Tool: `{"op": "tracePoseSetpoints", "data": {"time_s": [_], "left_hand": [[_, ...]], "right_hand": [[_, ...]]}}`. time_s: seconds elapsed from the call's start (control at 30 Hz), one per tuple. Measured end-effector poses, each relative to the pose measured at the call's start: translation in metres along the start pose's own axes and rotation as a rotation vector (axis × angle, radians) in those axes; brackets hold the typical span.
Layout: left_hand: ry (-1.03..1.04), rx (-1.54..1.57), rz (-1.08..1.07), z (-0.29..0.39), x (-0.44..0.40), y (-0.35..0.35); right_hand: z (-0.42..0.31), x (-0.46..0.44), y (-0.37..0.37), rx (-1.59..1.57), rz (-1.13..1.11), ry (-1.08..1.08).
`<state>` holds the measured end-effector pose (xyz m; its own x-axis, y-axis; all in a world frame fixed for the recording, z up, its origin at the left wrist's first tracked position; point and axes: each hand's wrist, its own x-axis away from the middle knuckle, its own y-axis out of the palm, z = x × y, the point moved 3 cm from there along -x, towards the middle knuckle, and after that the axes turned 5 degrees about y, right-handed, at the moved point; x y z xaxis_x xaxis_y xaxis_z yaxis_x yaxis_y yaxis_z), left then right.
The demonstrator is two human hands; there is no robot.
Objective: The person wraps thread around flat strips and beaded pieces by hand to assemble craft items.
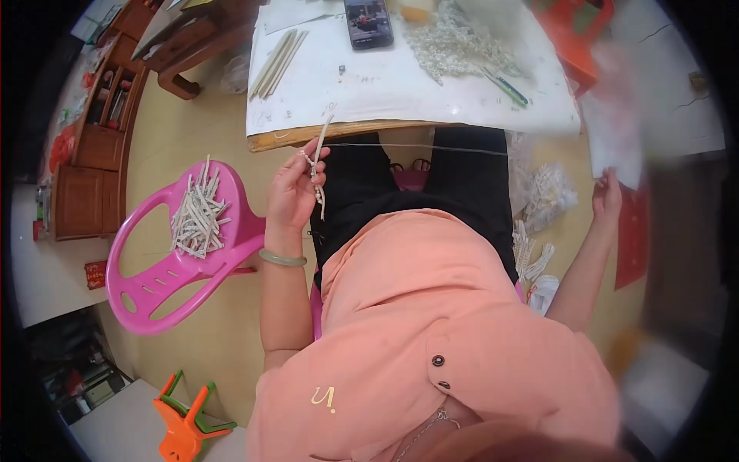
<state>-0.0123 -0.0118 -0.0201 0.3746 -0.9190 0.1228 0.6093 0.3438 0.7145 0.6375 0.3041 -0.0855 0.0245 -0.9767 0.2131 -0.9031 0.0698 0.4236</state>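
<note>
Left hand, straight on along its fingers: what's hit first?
Probably the wooden table edge ahead of the left hand; depth is unclear, so it may pass above, over the white covering.

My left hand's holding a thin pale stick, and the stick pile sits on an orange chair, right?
Wrong colour: the head view shows the stick pile on a pink chair. Your left hand does hold a thin pale stick.

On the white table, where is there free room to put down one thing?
Free: the front middle of the white tabletop, between the small grey object and green tool. Crowded: rear right, under the pale heap, with the phone at its left.
</note>
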Motion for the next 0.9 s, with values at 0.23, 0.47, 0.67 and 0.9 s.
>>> {"op": "tracePoseSetpoints", "data": {"time_s": [0.23, 0.47, 0.67, 0.9], "left_hand": [[-0.034, 0.071, 0.049, -0.011, -0.002, -0.010], [-0.033, 0.047, 0.093, -0.019, -0.002, -0.009], [-0.062, -0.013, 0.099, -0.017, 0.003, 0.003], [-0.025, -0.188, 0.114, -0.015, 0.006, 0.020]], "right_hand": [[-0.014, 0.038, 0.063, 0.033, 0.154, -0.069], [-0.003, 0.015, 0.013, -0.059, 0.192, -0.019], [-0.004, 0.012, 0.009, -0.150, 0.193, -0.064], [-0.015, 0.016, 0.028, -0.067, 0.106, -0.095]]}}
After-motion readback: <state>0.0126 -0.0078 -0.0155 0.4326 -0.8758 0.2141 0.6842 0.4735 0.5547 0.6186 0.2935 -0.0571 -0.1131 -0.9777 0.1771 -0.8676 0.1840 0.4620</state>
